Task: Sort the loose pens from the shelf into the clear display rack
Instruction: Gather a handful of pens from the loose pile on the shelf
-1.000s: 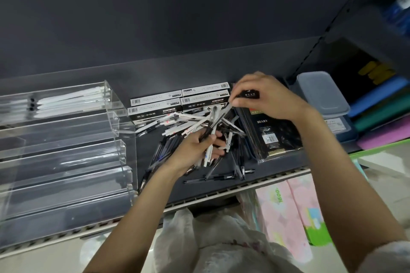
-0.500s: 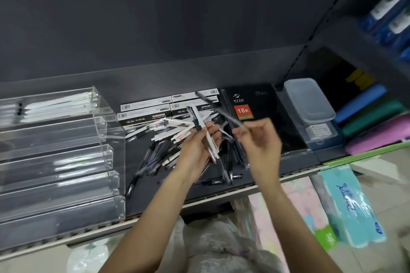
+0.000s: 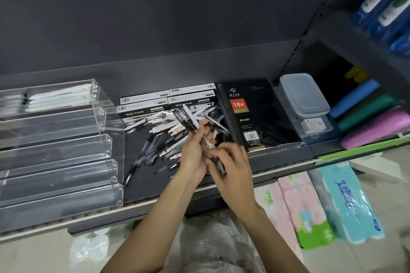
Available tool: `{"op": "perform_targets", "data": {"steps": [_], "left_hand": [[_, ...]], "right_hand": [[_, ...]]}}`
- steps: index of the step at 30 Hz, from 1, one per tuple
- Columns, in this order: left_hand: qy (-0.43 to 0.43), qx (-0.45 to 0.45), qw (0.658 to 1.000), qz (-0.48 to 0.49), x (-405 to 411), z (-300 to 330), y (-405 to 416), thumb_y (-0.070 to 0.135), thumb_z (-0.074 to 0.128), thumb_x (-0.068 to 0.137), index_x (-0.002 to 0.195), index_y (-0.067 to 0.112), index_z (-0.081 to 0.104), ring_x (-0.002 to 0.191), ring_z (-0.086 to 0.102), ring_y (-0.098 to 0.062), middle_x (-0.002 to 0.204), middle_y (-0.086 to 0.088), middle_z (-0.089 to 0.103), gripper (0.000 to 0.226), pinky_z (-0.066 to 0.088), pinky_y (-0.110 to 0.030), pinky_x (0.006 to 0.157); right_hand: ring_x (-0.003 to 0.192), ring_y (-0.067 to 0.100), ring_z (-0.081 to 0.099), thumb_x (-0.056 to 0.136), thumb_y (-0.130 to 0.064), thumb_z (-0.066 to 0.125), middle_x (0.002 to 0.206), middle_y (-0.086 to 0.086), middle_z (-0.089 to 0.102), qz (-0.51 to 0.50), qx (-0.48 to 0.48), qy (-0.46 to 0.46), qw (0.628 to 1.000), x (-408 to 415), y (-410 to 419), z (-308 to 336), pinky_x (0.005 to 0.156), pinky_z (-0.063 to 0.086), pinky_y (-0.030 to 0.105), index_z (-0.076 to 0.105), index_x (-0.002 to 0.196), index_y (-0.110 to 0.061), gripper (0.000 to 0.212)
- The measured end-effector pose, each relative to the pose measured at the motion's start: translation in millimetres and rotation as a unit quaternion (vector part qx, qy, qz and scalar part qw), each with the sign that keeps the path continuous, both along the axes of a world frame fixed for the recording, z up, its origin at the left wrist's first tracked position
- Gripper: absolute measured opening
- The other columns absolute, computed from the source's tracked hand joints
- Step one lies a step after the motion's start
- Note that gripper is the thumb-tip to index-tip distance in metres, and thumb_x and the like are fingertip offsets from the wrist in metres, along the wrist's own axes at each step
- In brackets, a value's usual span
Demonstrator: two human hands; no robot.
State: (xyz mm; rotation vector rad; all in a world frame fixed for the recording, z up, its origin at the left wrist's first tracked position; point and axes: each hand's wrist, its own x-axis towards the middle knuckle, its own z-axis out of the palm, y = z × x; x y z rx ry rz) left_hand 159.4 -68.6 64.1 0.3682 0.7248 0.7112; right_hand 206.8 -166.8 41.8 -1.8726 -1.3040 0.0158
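Far left of the hands, the clear display rack [image 3: 66, 139] steps down in five tiers; only its top tier holds pens, white ones lying lengthwise, and the lower tiers look bare. Between rack and hands, the loose pens [image 3: 159, 137] sprawl on the dark shelf [image 3: 142, 190], in front of flat pen boxes [image 3: 168, 101]. The left hand [image 3: 195, 153] grips a bundle of pens [image 3: 188, 121] that fans upward. Touching it, the right hand [image 3: 233, 166] curls around a dark pen [image 3: 220, 166]. Right of both lie a black diary [image 3: 257, 115] and a lidded plastic box [image 3: 304, 95]. Below the shelf stand tissue packs [image 3: 346, 201].
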Motion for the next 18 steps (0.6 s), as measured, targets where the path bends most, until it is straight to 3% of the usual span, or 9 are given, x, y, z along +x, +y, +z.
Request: {"op": "perform_targets", "data": {"steps": [2,4,6,9,11,13,16,18], "left_hand": [[-0.018,0.019,1.000,0.008,-10,2,-6,0.014,0.038,0.101,0.101,0.010,0.060,0.066,0.060,-0.009,0.073,0.000,0.059,0.022,0.052,-0.020,0.066],[-0.012,0.047,0.999,0.012,-22,6,-14,0.016,0.037,0.101,0.103,0.008,0.057,0.088,0.068,-0.016,0.087,-0.005,0.069,0.022,0.055,-0.023,0.076],[0.038,0.107,0.993,-0.001,-35,9,-24,0.022,0.037,0.099,0.106,0.011,0.054,0.100,0.067,-0.015,0.107,-0.007,0.069,0.021,0.055,-0.025,0.073],[0.191,0.240,0.952,-0.006,-59,15,-31,0.031,0.038,0.098,0.104,0.027,0.060,0.071,0.063,-0.003,0.112,0.006,0.069,0.023,0.047,-0.022,0.055],[0.247,0.297,0.922,0.011,-79,15,-28,0.027,0.036,0.101,0.115,0.015,0.058,0.078,0.063,0.002,0.104,0.017,0.070,0.029,0.048,-0.014,0.068],[0.275,0.309,0.910,0.029,-101,16,-22,0.028,0.035,0.101,0.116,0.013,0.055,0.089,0.064,0.003,0.102,0.019,0.071,0.029,0.048,-0.014,0.077],[0.277,0.285,0.915,0.064,-134,16,-12,0.027,0.040,0.099,0.103,0.022,0.058,0.073,0.064,0.002,0.096,0.013,0.072,0.019,0.051,-0.016,0.061],[0.301,0.274,0.909,0.087,-161,16,-2,0.024,0.048,0.097,0.094,0.020,0.066,0.074,0.062,-0.002,0.080,0.011,0.069,0.018,0.048,-0.019,0.070]], "right_hand": [[0.095,0.010,0.054,0.093,-0.041,0.053,0.111,-0.005,0.051,-0.013,-0.035,0.151,0.988,-4,-5,7,0.075,0.046,0.018,0.054,0.115,-0.022,0.029],[0.078,0.010,0.062,0.091,-0.044,0.050,0.104,-0.007,0.058,0.005,-0.070,0.312,0.947,-11,-6,14,0.064,0.050,0.020,0.044,0.117,-0.028,0.032],[0.056,0.013,0.061,0.091,-0.036,0.052,0.093,0.000,0.064,0.040,-0.072,0.410,0.909,-22,-2,19,0.051,0.049,0.021,0.044,0.111,-0.029,0.023],[0.053,0.014,0.060,0.095,-0.024,0.052,0.087,0.007,0.064,0.074,-0.075,0.457,0.883,-46,9,19,0.046,0.047,0.022,0.046,0.102,-0.030,0.011],[0.057,0.014,0.060,0.096,-0.023,0.049,0.086,0.009,0.064,0.084,-0.086,0.487,0.865,-67,16,18,0.047,0.047,0.023,0.048,0.099,-0.027,0.005],[0.055,0.013,0.056,0.097,-0.023,0.047,0.083,0.007,0.063,0.096,-0.085,0.501,0.856,-89,22,18,0.047,0.045,0.024,0.050,0.099,-0.024,0.003],[0.053,0.009,0.048,0.096,-0.017,0.051,0.073,0.005,0.060,0.091,-0.067,0.528,0.842,-117,35,19,0.047,0.038,0.021,0.056,0.096,-0.016,0.005],[0.050,0.008,0.047,0.092,-0.012,0.056,0.064,0.002,0.058,0.089,-0.052,0.558,0.824,-132,47,24,0.048,0.037,0.018,0.058,0.091,-0.007,0.005]]}}
